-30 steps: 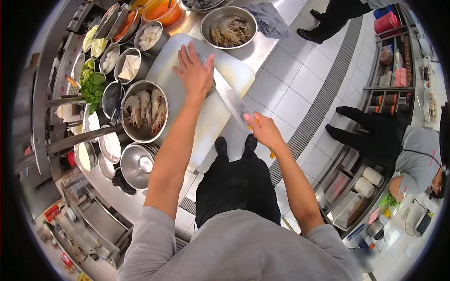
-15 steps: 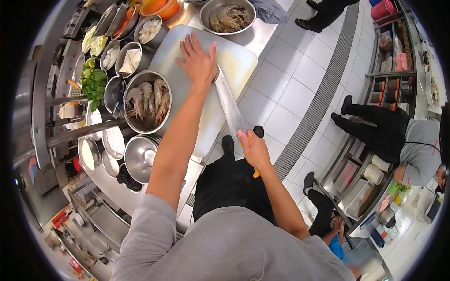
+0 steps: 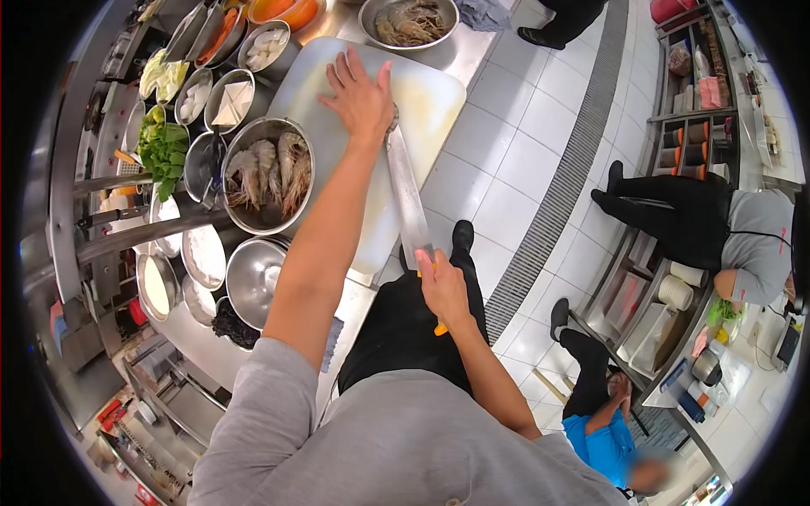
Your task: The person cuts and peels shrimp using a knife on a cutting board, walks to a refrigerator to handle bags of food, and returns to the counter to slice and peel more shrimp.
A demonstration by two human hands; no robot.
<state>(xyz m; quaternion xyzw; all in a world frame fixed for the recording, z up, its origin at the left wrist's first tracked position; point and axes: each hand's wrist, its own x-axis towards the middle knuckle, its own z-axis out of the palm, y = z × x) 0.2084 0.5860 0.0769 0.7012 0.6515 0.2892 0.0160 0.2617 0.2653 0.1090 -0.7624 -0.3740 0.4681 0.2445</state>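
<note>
My left hand (image 3: 361, 94) has its fingers spread over the white cutting board (image 3: 430, 93). Something small and grey (image 3: 393, 118) shows at its wrist side, next to the knife tip. My right hand (image 3: 444, 291) is wrapped round the yellow handle of a long knife (image 3: 407, 190), whose blade lies over the board's right part, tip towards my left hand. Left of the board stands a steel bowl of large shrimp (image 3: 268, 175). Another steel bowl of shrimp (image 3: 409, 24) is beyond the board's far edge. Whatever lies under my left palm is hidden.
Bowls of white pieces (image 3: 194, 94), leafy greens (image 3: 164, 150) and an empty steel bowl (image 3: 256, 282) line the left. A metal rail (image 3: 126, 243) crosses there. Two people, one in grey (image 3: 755, 244) and one in blue (image 3: 603, 438), are at the right; another person's legs show at the top.
The knife handle and my right hand have moved nearer my body, and the blade is steeper. My left hand stays spread on the board. The person in blue has come further into view.
</note>
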